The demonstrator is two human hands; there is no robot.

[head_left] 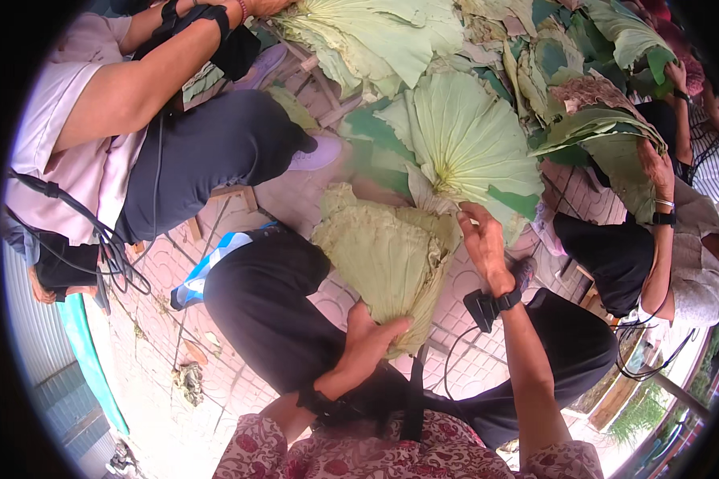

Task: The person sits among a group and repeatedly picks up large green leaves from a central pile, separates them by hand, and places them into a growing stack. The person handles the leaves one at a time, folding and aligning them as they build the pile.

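Observation:
A large, pale green, dried lotus leaf (383,255), folded into a bundle, lies between my knees. My left hand (369,339) grips its lower end, thumb across the top side and fingers underneath. At the bundle's upper right corner is my right hand (485,243), its fingers bent and the fingertips pinched at the leaf's edge. Just beyond the bundle a spread lotus leaf (471,144) lies with its ribs fanning out from the centre. Both my wrists wear dark straps.
A pile of dried lotus leaves (527,56) covers the far side. One co-worker sits at the left, arm over another big leaf (367,32); another at the right holds up a leaf (615,156). Pink paving (240,335) lies underneath, and cables hang beside both people.

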